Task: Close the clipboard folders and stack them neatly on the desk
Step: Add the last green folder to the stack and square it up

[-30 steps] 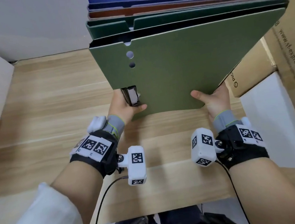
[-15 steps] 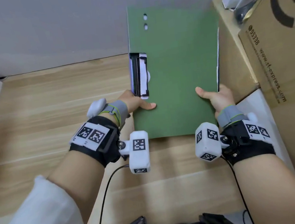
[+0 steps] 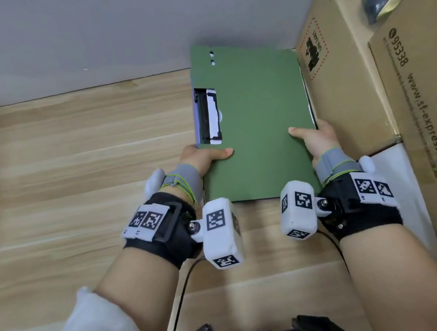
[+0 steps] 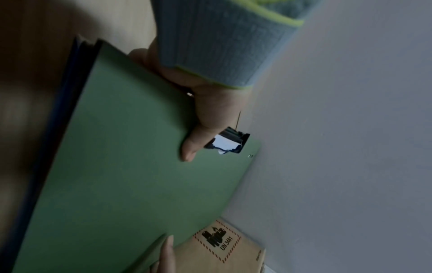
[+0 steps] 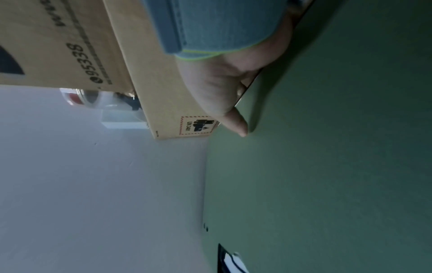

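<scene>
A stack of closed clipboard folders point(image 3: 256, 122) with a green one on top lies flat at the back right of the wooden desk point(image 3: 73, 161). A black metal clip point(image 3: 210, 115) shows in a cut-out on its left edge. My left hand point(image 3: 204, 157) grips the stack's left edge just below the clip, thumb on the green cover point(image 4: 131, 166). My right hand point(image 3: 314, 139) grips the right edge, thumb on top point(image 5: 327, 147). Dark blue folder edges point(image 4: 77, 73) show beneath the green one in the left wrist view. The fingers under the stack are hidden.
Cardboard boxes point(image 3: 343, 73) stand tight against the stack's right side, with a taller box point(image 3: 424, 101) further right. A grey wall point(image 3: 112, 29) runs behind the desk. A cable point(image 3: 179, 307) hangs from my left wrist by the desk's front edge.
The stack was tilted up with several coloured edges facing me a second ago; it has been lowered flat onto the desk beside the boxes. Both hands kept their grip on its edges.
</scene>
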